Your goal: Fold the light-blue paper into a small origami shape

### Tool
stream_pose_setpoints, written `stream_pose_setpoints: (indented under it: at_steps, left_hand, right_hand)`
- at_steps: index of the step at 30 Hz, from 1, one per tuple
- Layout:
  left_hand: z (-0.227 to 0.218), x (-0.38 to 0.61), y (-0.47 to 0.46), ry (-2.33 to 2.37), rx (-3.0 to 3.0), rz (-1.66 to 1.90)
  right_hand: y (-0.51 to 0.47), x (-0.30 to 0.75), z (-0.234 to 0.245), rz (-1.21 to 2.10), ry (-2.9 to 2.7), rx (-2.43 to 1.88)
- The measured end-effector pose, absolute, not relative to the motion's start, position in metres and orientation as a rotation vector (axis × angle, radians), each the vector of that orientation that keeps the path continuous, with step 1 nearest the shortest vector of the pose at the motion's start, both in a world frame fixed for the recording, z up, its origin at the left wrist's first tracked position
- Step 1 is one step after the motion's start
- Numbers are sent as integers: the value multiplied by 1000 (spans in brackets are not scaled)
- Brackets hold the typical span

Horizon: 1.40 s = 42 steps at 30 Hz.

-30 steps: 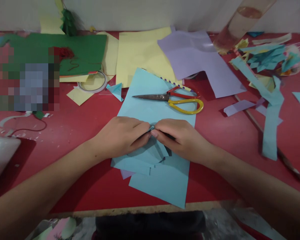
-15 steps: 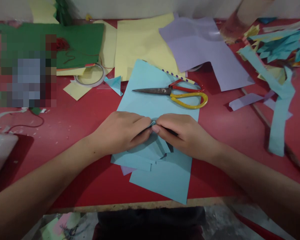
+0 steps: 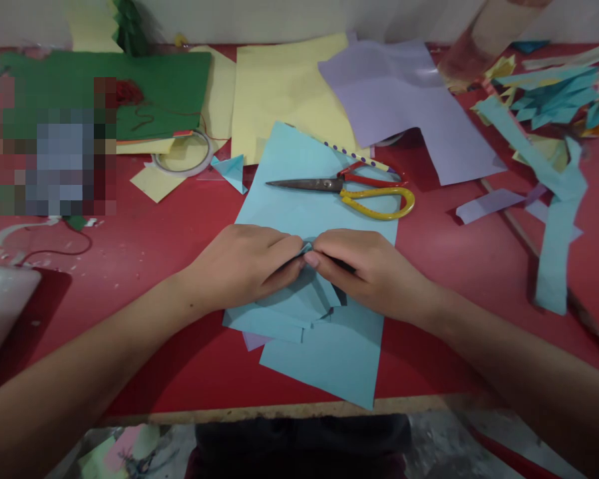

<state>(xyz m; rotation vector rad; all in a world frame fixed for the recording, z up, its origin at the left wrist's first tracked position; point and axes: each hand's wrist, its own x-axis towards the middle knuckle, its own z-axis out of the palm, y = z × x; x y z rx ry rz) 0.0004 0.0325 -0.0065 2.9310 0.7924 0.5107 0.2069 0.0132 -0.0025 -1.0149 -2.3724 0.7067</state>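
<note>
My left hand (image 3: 262, 263) and my right hand (image 3: 374, 269) meet over the middle of the table, fingertips pinched together. Between them is a small folded piece of blue paper (image 3: 306, 248); most of it is hidden by the fingers. Beneath the hands lie blue paper pieces (image 3: 294, 303) on a larger blue sheet (image 3: 329, 362). A purple scrap (image 3: 253, 340) peeks out under them. Just beyond my hands, a pair of scissors (image 3: 342, 185) with one red and one yellow handle rests on the blue sheet, blades to the left. A dotted pencil-like stick (image 3: 357, 156) lies behind the scissors.
At the back are a green board (image 3: 180, 93), yellow paper (image 3: 284, 86) and purple paper (image 3: 394, 93). A tape roll (image 3: 208, 159) sits left of centre. Blue strips (image 3: 554, 259) and a thin stick (image 3: 592, 324) lie at right. A white object (image 3: 10, 299) stands at left.
The view has shifted very slightly, so everything appears a little lower. Both hands keep the same pinch on the folded blue paper.
</note>
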Motion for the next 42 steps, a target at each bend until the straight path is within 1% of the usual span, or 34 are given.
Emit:
stream_pose_setpoints:
  at_steps: [24, 37, 42]
  left_hand:
    - [-6, 1, 32, 832, 2966, 470]
    - [-7, 0, 32, 759, 3010, 555]
    - [-7, 0, 30, 797, 2879, 536]
  right_hand:
    - [13, 208, -6, 711, -2372, -1019]
    - [14, 207, -6, 673, -2383, -994]
    - [12, 207, -4, 558, -2307, -969]
